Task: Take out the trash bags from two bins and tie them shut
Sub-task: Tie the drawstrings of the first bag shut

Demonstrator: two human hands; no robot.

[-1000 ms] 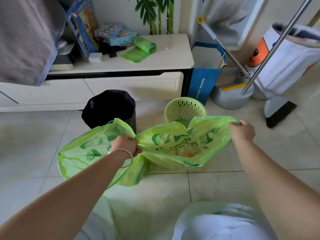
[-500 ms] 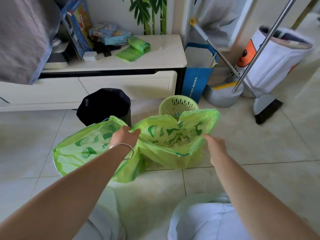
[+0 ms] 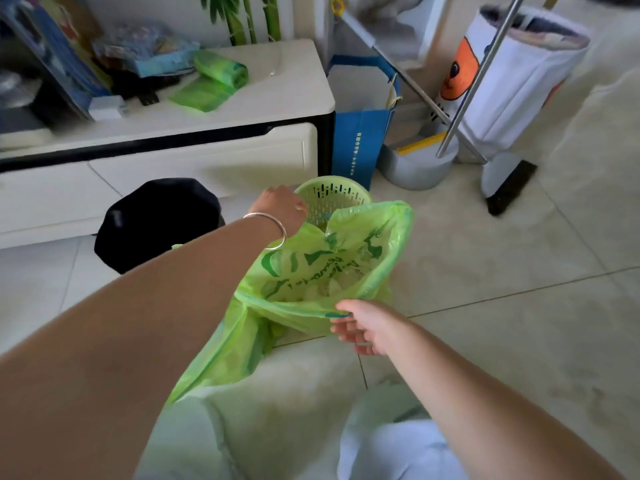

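At green bag (image 3: 391, 251) mouth: right hand (image 3: 367, 327) pinching near rim, left hand (image 3: 280, 209) at far rim, grip hidden; gather near-to-far.

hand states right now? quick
Left hand: at far rim of the translucent green plastic trash bag; fingers hidden, grip cannot be told.
Right hand: pinches the bag's near rim.

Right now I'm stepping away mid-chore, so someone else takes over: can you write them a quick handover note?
Left hand: over the green bag's far rim; grip hidden.
Right hand: pinches the near rim.
Green bag: on the floor, mouth open, before the green basket bin.
Done: that bag is out.
To do: tie it; then the black bin, which looks still lined.
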